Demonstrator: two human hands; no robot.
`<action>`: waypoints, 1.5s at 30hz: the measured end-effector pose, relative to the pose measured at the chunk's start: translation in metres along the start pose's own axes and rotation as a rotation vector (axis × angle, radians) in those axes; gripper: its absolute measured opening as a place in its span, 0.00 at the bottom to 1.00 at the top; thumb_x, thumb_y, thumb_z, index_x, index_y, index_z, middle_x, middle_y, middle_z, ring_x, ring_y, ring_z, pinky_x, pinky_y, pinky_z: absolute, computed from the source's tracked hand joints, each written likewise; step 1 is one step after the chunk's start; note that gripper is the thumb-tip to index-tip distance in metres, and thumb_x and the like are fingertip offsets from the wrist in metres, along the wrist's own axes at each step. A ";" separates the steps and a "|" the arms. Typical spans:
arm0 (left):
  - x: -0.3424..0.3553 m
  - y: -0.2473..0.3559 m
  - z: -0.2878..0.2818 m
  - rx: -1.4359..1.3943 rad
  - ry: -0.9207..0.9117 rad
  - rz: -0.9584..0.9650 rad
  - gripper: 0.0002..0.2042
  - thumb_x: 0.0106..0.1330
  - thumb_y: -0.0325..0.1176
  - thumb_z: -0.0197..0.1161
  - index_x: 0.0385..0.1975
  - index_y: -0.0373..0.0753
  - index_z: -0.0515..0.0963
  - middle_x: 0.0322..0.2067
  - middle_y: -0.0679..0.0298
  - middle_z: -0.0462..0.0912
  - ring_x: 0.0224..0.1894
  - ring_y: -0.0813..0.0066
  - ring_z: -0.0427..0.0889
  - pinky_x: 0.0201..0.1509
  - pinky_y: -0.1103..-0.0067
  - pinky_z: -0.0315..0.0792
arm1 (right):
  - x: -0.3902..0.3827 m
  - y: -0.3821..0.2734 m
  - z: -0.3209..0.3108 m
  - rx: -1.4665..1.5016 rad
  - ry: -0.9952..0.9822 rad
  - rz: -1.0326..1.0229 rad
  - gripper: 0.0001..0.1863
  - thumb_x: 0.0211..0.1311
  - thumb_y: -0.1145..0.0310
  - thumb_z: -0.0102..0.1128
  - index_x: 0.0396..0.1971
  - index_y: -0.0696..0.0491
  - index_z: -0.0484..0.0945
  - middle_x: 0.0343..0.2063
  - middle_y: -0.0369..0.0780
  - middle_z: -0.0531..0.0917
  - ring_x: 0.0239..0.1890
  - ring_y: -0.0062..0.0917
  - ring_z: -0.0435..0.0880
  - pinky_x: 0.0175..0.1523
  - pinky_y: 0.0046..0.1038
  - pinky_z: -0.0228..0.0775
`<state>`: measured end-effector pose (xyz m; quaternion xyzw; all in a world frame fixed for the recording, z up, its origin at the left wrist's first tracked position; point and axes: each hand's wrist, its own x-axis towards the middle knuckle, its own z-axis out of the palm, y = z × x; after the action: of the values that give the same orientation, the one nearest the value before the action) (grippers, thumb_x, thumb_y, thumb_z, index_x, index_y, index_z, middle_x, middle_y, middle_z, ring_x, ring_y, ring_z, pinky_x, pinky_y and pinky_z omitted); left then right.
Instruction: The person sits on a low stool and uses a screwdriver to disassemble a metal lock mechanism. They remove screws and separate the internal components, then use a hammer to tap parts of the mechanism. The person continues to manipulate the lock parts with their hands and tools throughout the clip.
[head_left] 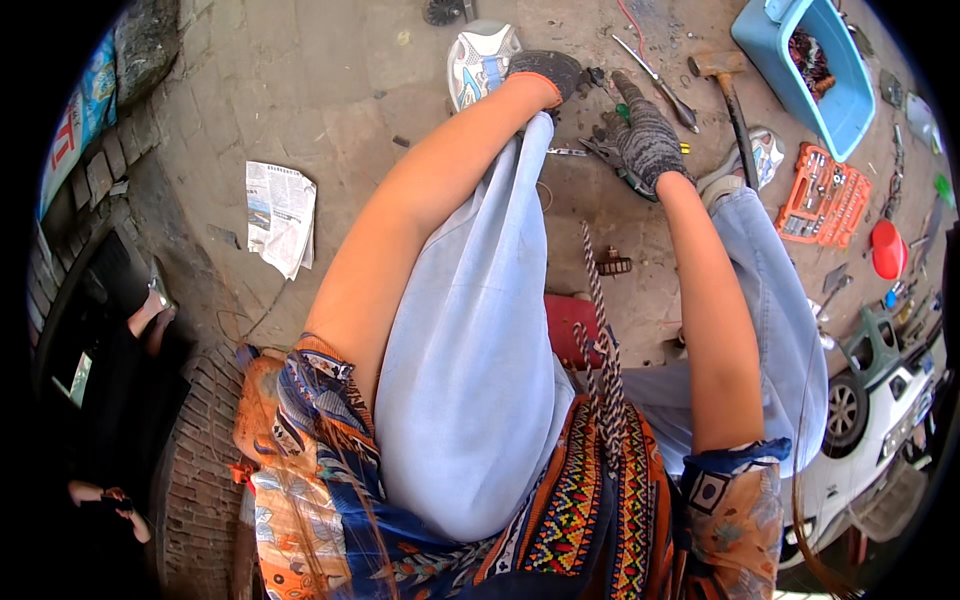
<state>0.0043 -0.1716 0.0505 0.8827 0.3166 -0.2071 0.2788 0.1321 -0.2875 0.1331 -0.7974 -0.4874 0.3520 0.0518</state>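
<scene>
My left hand, in a dark grey glove with an orange cuff, is low over the ground beside my left shoe. Its fingers are bent, and a small dark part is at their tips; the grip itself is mostly hidden. My right hand, in a grey knit glove, is closed around what look like pliers, with dark metal jaws toward the left. Its forefinger reaches forward near the small dark part. A bit of green shows at the fingers. Below the jaws lies a short metal rod.
A screwdriver and a long-handled hammer lie right of my hands. Beyond are a blue bin, an orange socket set and a red round object. Newspaper lies left; a white toy-like car is lower right.
</scene>
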 end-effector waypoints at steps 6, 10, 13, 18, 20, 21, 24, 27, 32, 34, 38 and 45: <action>0.005 0.008 -0.003 0.040 -0.028 0.056 0.14 0.55 0.27 0.54 0.41 0.41 0.79 0.42 0.56 0.80 0.44 0.58 0.79 0.43 0.67 0.74 | 0.052 0.009 -0.010 -0.378 -0.154 -0.032 0.15 0.55 0.61 0.53 0.39 0.50 0.80 0.42 0.46 0.79 0.46 0.39 0.77 0.51 0.33 0.68; 0.012 -0.001 0.005 0.031 -0.102 0.038 0.14 0.57 0.30 0.51 0.42 0.41 0.78 0.45 0.56 0.78 0.46 0.57 0.78 0.46 0.68 0.72 | 0.044 -0.031 0.002 -0.487 -0.117 0.068 0.14 0.53 0.64 0.51 0.36 0.54 0.80 0.41 0.48 0.79 0.45 0.40 0.78 0.47 0.37 0.70; 0.018 0.003 0.001 0.064 -0.130 0.087 0.14 0.59 0.32 0.50 0.42 0.42 0.78 0.47 0.57 0.77 0.48 0.56 0.77 0.48 0.67 0.71 | 0.033 -0.036 0.015 -0.520 0.040 0.052 0.13 0.56 0.66 0.51 0.38 0.51 0.81 0.41 0.45 0.80 0.45 0.36 0.79 0.45 0.38 0.73; 0.028 -0.019 0.017 0.006 -0.131 0.103 0.19 0.58 0.44 0.53 0.48 0.46 0.75 0.53 0.59 0.73 0.54 0.59 0.72 0.55 0.69 0.64 | 0.015 -0.085 0.030 -0.402 -0.034 0.141 0.13 0.54 0.67 0.50 0.35 0.54 0.81 0.36 0.46 0.82 0.39 0.37 0.82 0.39 0.38 0.74; 0.030 -0.015 0.016 -0.090 -0.140 0.073 0.19 0.59 0.42 0.52 0.49 0.45 0.74 0.54 0.60 0.71 0.56 0.60 0.70 0.57 0.69 0.64 | 0.011 -0.088 0.031 -0.347 -0.046 0.215 0.13 0.56 0.66 0.49 0.35 0.54 0.81 0.36 0.46 0.82 0.39 0.36 0.82 0.40 0.37 0.74; 0.028 -0.016 0.017 -0.139 -0.147 0.054 0.19 0.59 0.41 0.52 0.50 0.45 0.74 0.55 0.60 0.71 0.57 0.61 0.70 0.57 0.69 0.64 | 0.009 -0.086 0.034 -0.328 -0.044 0.207 0.14 0.56 0.65 0.49 0.36 0.54 0.81 0.37 0.46 0.82 0.40 0.36 0.82 0.41 0.37 0.73; 0.037 -0.030 0.036 0.053 -0.137 0.045 0.19 0.60 0.41 0.50 0.50 0.45 0.74 0.56 0.61 0.70 0.57 0.61 0.69 0.57 0.70 0.64 | 0.015 -0.078 0.049 -0.189 0.052 0.322 0.15 0.57 0.62 0.50 0.37 0.54 0.81 0.38 0.47 0.81 0.41 0.37 0.81 0.42 0.37 0.73; 0.010 -0.025 0.022 -0.014 -0.039 -0.033 0.18 0.61 0.39 0.47 0.50 0.45 0.74 0.56 0.62 0.70 0.57 0.62 0.69 0.56 0.70 0.65 | 0.048 -0.046 0.074 -0.091 0.016 0.416 0.19 0.57 0.58 0.51 0.42 0.54 0.78 0.43 0.47 0.79 0.44 0.38 0.79 0.45 0.36 0.72; 0.025 0.009 -0.007 0.063 -0.166 0.081 0.15 0.60 0.36 0.48 0.44 0.40 0.76 0.47 0.56 0.76 0.48 0.59 0.76 0.49 0.69 0.69 | 0.125 0.061 0.106 -0.471 -0.153 0.064 0.19 0.58 0.61 0.49 0.49 0.48 0.75 0.50 0.40 0.76 0.51 0.31 0.75 0.53 0.30 0.67; 0.013 -0.014 0.001 0.035 -0.191 0.058 0.15 0.59 0.36 0.49 0.44 0.41 0.76 0.47 0.56 0.77 0.48 0.58 0.76 0.49 0.68 0.70 | 0.100 0.018 0.100 -0.503 -0.193 -0.041 0.19 0.58 0.60 0.47 0.48 0.47 0.75 0.49 0.40 0.77 0.49 0.32 0.77 0.51 0.29 0.69; 0.016 -0.019 0.018 -0.109 -0.207 0.069 0.15 0.57 0.36 0.53 0.43 0.41 0.77 0.47 0.57 0.77 0.49 0.56 0.76 0.50 0.68 0.70 | 0.084 -0.006 0.096 -0.393 -0.280 0.294 0.17 0.59 0.62 0.45 0.45 0.49 0.77 0.49 0.41 0.77 0.51 0.32 0.76 0.52 0.31 0.69; -0.009 0.001 -0.005 0.140 -0.081 0.012 0.14 0.59 0.34 0.48 0.41 0.43 0.78 0.44 0.55 0.78 0.45 0.56 0.78 0.45 0.66 0.72 | -0.007 -0.020 0.068 0.539 0.242 0.403 0.20 0.62 0.56 0.45 0.42 0.56 0.77 0.43 0.52 0.77 0.48 0.44 0.74 0.54 0.36 0.64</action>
<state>-0.0005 -0.1732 0.0598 0.8928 0.2843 -0.2627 0.2303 0.0741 -0.3004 0.0943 -0.8711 -0.2002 0.3742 0.2470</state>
